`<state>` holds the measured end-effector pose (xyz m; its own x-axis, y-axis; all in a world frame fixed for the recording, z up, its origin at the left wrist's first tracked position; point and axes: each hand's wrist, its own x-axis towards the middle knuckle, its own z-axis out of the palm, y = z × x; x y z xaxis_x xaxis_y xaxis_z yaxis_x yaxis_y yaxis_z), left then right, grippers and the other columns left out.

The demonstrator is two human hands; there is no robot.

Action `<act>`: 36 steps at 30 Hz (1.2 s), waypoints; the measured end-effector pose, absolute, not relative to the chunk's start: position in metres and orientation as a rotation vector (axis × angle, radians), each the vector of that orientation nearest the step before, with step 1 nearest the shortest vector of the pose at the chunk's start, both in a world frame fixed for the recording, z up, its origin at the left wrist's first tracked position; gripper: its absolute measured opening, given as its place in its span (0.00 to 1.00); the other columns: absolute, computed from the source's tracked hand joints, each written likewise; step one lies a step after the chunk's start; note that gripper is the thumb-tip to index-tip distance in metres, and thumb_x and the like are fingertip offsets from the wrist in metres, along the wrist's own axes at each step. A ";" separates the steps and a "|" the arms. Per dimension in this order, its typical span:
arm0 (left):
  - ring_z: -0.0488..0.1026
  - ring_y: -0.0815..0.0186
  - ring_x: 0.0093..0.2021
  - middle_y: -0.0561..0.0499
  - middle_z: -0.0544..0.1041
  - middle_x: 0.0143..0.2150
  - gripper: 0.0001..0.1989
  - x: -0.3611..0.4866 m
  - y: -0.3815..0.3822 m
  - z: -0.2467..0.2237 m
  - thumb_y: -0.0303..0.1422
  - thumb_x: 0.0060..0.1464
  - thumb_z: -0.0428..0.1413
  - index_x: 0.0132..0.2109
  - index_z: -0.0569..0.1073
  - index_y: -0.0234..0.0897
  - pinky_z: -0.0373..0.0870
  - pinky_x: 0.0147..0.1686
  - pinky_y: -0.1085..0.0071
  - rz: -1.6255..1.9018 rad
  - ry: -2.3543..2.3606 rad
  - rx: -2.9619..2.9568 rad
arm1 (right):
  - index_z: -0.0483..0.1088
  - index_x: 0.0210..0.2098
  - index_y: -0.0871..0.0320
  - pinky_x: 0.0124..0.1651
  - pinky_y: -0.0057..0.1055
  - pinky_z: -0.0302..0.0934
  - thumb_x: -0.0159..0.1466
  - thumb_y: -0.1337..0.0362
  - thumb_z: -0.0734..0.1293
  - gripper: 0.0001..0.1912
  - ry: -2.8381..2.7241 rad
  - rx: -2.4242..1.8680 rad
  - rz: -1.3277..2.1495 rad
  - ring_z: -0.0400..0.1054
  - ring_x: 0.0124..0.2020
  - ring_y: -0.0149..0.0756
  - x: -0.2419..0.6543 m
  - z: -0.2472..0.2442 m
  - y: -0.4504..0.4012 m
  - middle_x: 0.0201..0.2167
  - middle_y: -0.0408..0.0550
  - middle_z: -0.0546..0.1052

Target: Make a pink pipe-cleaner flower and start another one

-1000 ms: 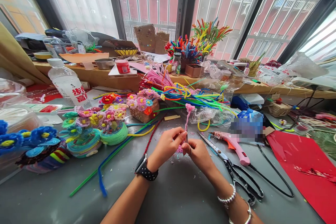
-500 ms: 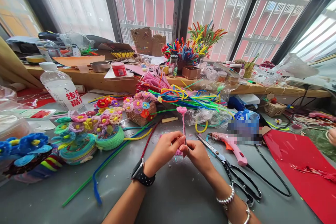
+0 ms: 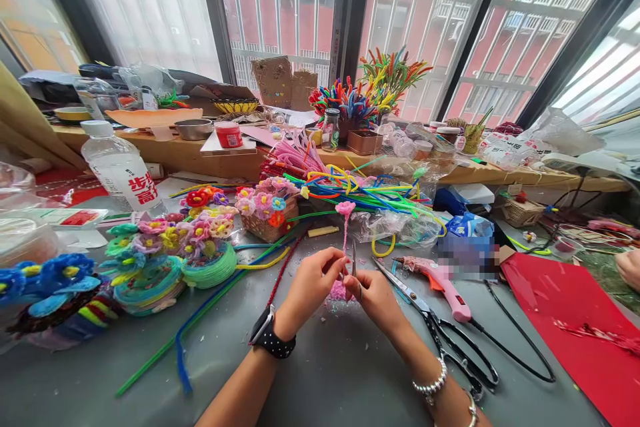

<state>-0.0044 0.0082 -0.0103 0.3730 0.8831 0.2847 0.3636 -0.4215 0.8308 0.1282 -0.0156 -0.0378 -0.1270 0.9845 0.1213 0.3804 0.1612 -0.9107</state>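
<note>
My left hand pinches the stem of a pink pipe-cleaner flower, which stands upright with its fuzzy head on top. Close beside it, my right hand is closed on small scissors. Their slim blades point up, just to the right of the stem; the handles are mostly hidden by my fingers. Pink fluff lies on the grey table behind and below my hands.
Large black-handled scissors and a pink glue gun lie right of my hands. Pipe-cleaner flower pots stand left, near a bottle. Loose pipe cleaners are heaped behind. Another person's hand shows beyond red sheet.
The small scissors' blades have come away from the stem to the right. The flower has shifted slightly left. The other person's hand at the right edge has moved further into view.
</note>
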 end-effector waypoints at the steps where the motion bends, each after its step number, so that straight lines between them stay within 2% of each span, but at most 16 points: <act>1: 0.65 0.70 0.27 0.52 0.72 0.27 0.12 -0.004 0.008 -0.010 0.35 0.52 0.44 0.31 0.69 0.34 0.60 0.28 0.76 0.986 1.084 1.950 | 0.62 0.13 0.62 0.21 0.24 0.45 0.48 0.35 0.53 0.33 -1.646 -1.341 0.954 0.52 0.18 0.27 0.128 -0.037 -0.016 0.13 0.42 0.60; 8: 0.64 0.71 0.24 0.54 0.69 0.22 0.10 -0.004 0.008 -0.012 0.35 0.49 0.48 0.28 0.68 0.34 0.59 0.25 0.77 0.941 1.079 1.919 | 0.61 0.16 0.61 0.21 0.24 0.44 0.48 0.34 0.48 0.36 -1.753 -1.371 0.869 0.52 0.19 0.28 0.129 -0.040 -0.014 0.15 0.43 0.60; 21: 0.64 0.71 0.23 0.54 0.70 0.21 0.08 -0.004 0.007 -0.010 0.32 0.47 0.48 0.26 0.69 0.34 0.59 0.23 0.77 0.861 1.015 1.919 | 0.61 0.16 0.61 0.22 0.24 0.44 0.49 0.34 0.48 0.35 -1.784 -1.436 0.757 0.51 0.19 0.28 0.135 -0.037 -0.013 0.15 0.41 0.58; 36: 0.65 0.71 0.24 0.53 0.70 0.22 0.09 -0.003 0.005 -0.010 0.35 0.48 0.49 0.27 0.68 0.33 0.59 0.23 0.78 0.794 0.973 1.907 | 0.59 0.15 0.61 0.22 0.24 0.43 0.49 0.34 0.48 0.34 -1.750 -1.477 0.707 0.49 0.19 0.27 0.137 -0.035 -0.014 0.15 0.40 0.56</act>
